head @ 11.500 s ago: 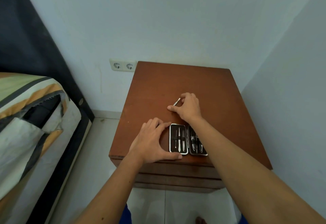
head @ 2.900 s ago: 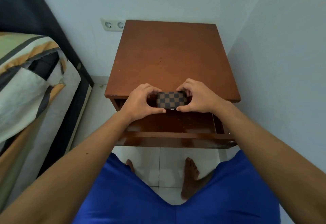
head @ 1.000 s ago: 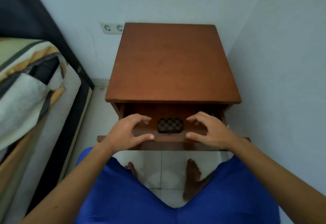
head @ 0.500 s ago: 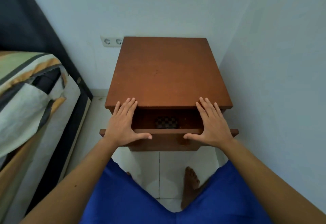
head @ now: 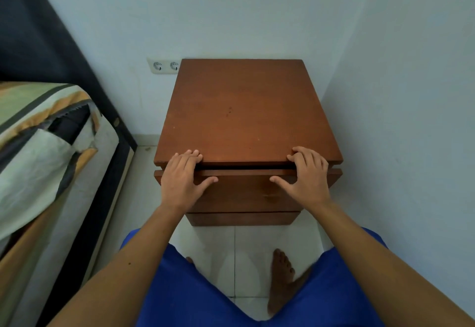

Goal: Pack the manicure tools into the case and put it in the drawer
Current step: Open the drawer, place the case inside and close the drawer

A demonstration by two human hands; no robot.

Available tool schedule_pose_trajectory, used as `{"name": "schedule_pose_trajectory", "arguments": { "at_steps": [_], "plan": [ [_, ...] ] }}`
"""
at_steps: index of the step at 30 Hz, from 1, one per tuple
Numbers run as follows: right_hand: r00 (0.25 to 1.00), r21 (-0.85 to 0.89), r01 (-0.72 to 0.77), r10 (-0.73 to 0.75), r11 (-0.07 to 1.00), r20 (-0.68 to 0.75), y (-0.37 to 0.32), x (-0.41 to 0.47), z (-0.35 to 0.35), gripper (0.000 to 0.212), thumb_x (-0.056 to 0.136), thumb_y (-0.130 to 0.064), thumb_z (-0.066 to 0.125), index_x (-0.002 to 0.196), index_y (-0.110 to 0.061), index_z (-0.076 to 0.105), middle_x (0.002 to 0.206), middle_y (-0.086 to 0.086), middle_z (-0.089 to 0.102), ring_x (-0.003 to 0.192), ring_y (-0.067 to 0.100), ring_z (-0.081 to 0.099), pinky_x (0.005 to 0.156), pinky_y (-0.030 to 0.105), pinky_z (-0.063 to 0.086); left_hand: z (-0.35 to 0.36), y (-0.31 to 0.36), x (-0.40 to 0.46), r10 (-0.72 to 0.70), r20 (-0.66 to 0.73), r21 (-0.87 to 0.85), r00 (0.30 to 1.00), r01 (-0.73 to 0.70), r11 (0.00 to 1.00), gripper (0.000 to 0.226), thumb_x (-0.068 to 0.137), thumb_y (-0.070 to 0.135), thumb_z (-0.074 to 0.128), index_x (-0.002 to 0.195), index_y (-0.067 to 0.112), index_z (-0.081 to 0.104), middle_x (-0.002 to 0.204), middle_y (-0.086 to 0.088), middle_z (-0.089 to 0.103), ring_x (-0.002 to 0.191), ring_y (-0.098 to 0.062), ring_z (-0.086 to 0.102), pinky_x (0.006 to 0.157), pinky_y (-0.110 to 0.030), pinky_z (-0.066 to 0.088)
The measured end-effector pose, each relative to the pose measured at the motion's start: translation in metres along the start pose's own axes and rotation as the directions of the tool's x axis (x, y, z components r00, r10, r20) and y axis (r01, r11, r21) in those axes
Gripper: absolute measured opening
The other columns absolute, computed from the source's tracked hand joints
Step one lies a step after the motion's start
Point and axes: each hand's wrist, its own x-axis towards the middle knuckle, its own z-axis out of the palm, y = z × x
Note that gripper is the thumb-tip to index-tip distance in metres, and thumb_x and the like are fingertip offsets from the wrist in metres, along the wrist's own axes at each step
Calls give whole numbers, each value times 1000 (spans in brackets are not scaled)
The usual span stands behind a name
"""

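Your left hand (head: 183, 179) is pressed flat against the left end of the drawer (head: 246, 190) front, palm down, fingers stretched up so the tips sit on the front edge of the nightstand (head: 244, 110) top, thumb splayed out to the right across the wood. Your right hand (head: 305, 175) mirrors it on the right end: fingers a bit more curled, knuckles bent over that same top edge, thumb pointing left along the drawer face. Neither hand is gripping anything, they're both loose and spread, just laid on the wood. Both forearms run straight in from the bottom corners, wrists roughly level, elbows out of frame. The drawer is nearly flush with the cabinet, only a thin dark slit showing between its upper edge and the top slab. You can't see the case at all from here, so where it sits can't be told from this shot. Below the drawer there's a second front (head: 243, 218), and your blue shorts (head: 205, 298) and a bare foot (head: 281, 275) on the white floor tiles.
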Motion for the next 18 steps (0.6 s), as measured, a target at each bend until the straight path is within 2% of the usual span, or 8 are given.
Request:
{"name": "schedule_pose_trajectory", "arguments": {
  "at_steps": [4,8,15,18],
  "plan": [
    [1000,6,-12,12,1000,-22,5,1,8,51,83,-55,78,114,-18,63,137,1,58,132,27,51,106,48,40,2,-2,10,-7,-17,23,1000,8,1000,61,81,55,86,120,12,70,117,-5,73,114,-29,67,104,-46,51],
    [999,-24,-18,17,1000,-42,6,5,9,39,82,-41,82,108,-17,64,133,2,60,125,28,53,100,47,39,3,0,15,4,-58,41,998,-1,999,48,81,48,88,109,15,69,103,-2,69,97,-28,65,89,-43,49],
    [999,-50,-37,37,998,-19,3,7,8,39,83,-43,80,108,-19,62,134,1,59,122,27,52,99,45,38,6,-2,16,3,-45,70,999,0,998,46,84,51,85,109,16,67,105,-2,68,97,-27,62,83,-42,45],
    [999,-42,-24,23,999,-25,2,8,4,43,82,-52,77,108,-21,61,131,-1,59,121,26,52,97,45,39,3,2,16,-3,-64,32,998,5,999,46,86,57,81,106,18,68,102,0,66,96,-25,61,83,-42,45]
  ]
}}
